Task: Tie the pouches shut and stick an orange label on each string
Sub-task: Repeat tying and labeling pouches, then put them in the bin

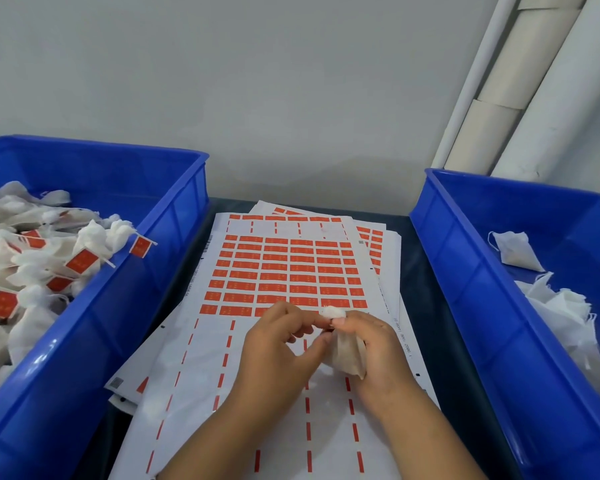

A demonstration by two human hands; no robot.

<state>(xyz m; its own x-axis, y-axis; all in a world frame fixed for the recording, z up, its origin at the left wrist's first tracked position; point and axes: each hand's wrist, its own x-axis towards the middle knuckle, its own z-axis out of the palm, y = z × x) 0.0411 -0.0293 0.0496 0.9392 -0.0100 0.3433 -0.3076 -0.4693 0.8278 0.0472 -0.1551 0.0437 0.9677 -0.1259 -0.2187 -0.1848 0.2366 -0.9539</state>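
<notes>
The right hand (371, 348) grips a small white fabric pouch (347, 355); the left hand (278, 344) pinches at its gathered neck. A loose pinch could let the neck reopen.

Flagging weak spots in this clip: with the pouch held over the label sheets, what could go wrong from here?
1. The right hand grips the pouch while the left hand pinches at its gathered neck; a slack knot might let it reopen.
2. The hands work directly over the top label sheet, so they may scuff or lift orange labels.
3. The unlabelled pouch could be dropped among finished ones in the left bin.
</notes>
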